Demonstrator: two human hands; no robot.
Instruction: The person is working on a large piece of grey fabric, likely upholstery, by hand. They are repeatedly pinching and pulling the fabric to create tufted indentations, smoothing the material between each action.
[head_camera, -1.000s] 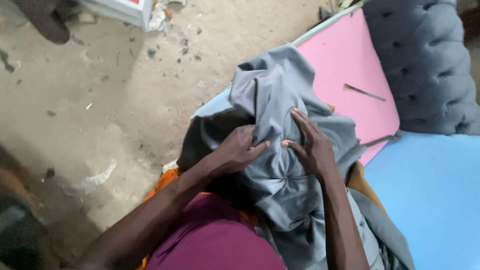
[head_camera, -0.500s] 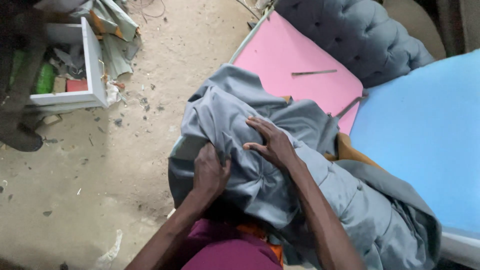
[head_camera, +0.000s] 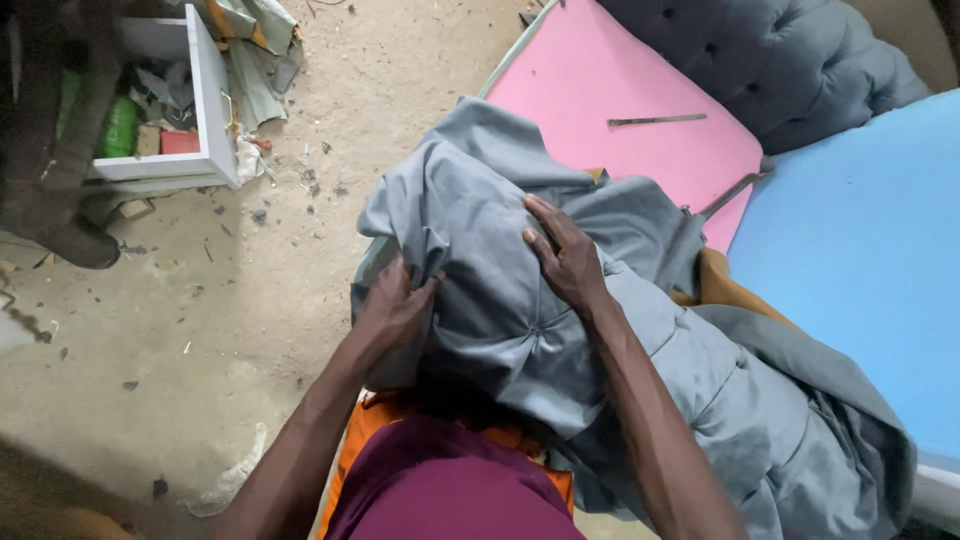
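A large grey fabric cover (head_camera: 500, 300) with tufted pleats is draped over a cushion-like form in front of me. My left hand (head_camera: 395, 305) grips the fabric at its left side, fingers curled into a fold. My right hand (head_camera: 565, 255) lies flat on top of the cover, fingers spread and pressing down just above a tufted pucker. Orange foam (head_camera: 372, 420) shows under the fabric near my lap. The form beneath the cover is hidden.
A pink foam slab (head_camera: 620, 80) lies beyond the cover with a thin metal strip (head_camera: 655, 120) on it. A blue foam slab (head_camera: 860, 250) is at right, a grey tufted cushion (head_camera: 780, 60) at top right. A white crate (head_camera: 205, 100) with clutter stands on the dusty floor at left.
The view has swung left and down, bringing the white crate into sight. My left hand slid from the top of the cover to its left side; my right hand stays pressed on top.
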